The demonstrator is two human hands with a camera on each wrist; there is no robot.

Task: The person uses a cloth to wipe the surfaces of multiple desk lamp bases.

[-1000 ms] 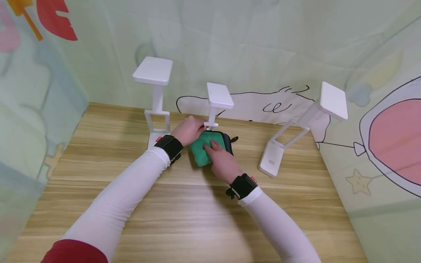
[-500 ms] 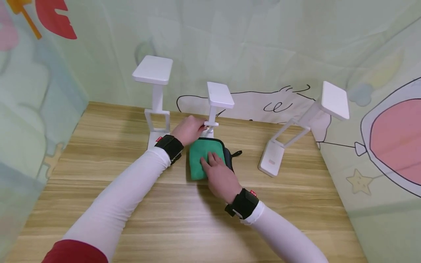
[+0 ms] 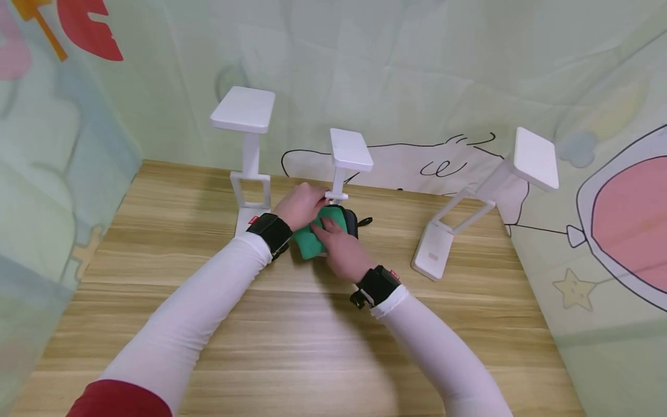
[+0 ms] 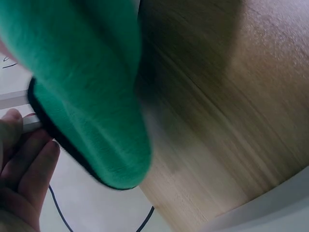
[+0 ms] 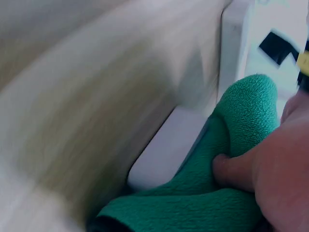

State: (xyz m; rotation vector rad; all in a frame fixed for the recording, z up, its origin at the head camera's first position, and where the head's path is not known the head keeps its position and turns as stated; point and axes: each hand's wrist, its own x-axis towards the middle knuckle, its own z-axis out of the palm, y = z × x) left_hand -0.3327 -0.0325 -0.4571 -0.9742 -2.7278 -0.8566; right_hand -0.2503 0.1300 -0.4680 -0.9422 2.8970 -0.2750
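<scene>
In the head view my left hand [image 3: 299, 207] pinches the white joint of the middle desk lamp [image 3: 351, 150], low on its arm. The left wrist view shows the fingertips and thumb of the left hand [image 4: 29, 169] on that white piece. My right hand [image 3: 348, 255] holds a green cleaning cloth [image 3: 311, 245] with a dark edge against the lamp's base. In the right wrist view the thumb sinks into a fold of the cloth [image 5: 246, 104], and part of the white lamp base [image 5: 169, 150] sticks out beneath it. Some right fingers are hidden there.
Left of the hands stands a taller white desk lamp [image 3: 245, 110], its base close to the left wrist. Another white lamp [image 3: 534, 159] leans at the right. Printed fabric [image 3: 417, 75] hangs behind the wooden table [image 3: 292, 347].
The right hand drew the cloth toward the person, uncovering part of the lamp base, then pushed it back up and slightly left; the cloth is bunched again. The left hand stayed on the lamp.
</scene>
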